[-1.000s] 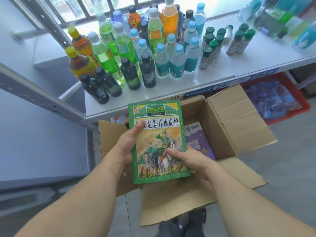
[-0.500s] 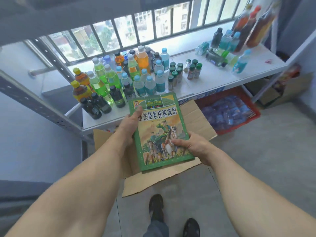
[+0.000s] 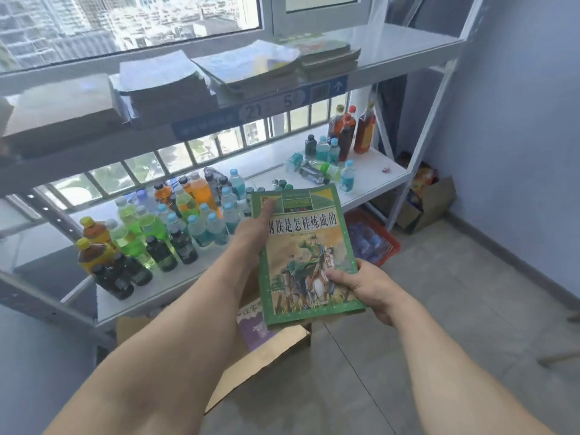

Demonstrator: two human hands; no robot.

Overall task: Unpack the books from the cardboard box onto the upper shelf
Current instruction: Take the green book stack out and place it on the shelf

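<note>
Reading across the green book (image 3: 306,252), a white band on the cover carries the Chinese title 钢铁是怎样炼成的, above a painting of a rider on a horse; the smaller print in the dark box at the top is too blurred to read. The left hand (image 3: 251,237) holds the book along its left edge, thumb laid flat on the cover near the top corner, the fingers hidden behind. The right hand (image 3: 361,284) grips the lower right corner, thumb on the cover and fingers curled beneath. The book is held in the air in front of the lower shelf (image 3: 370,180), which is crowded with bottles (image 3: 163,227). Below the book, the cardboard box (image 3: 270,350) sits on the floor with a purple book (image 3: 254,324) inside, its cover showing 汉字. The upper shelf (image 3: 405,48) already carries stacks of books (image 3: 251,67), and its blue edge label (image 3: 273,105) shows 21 and 5.
</note>
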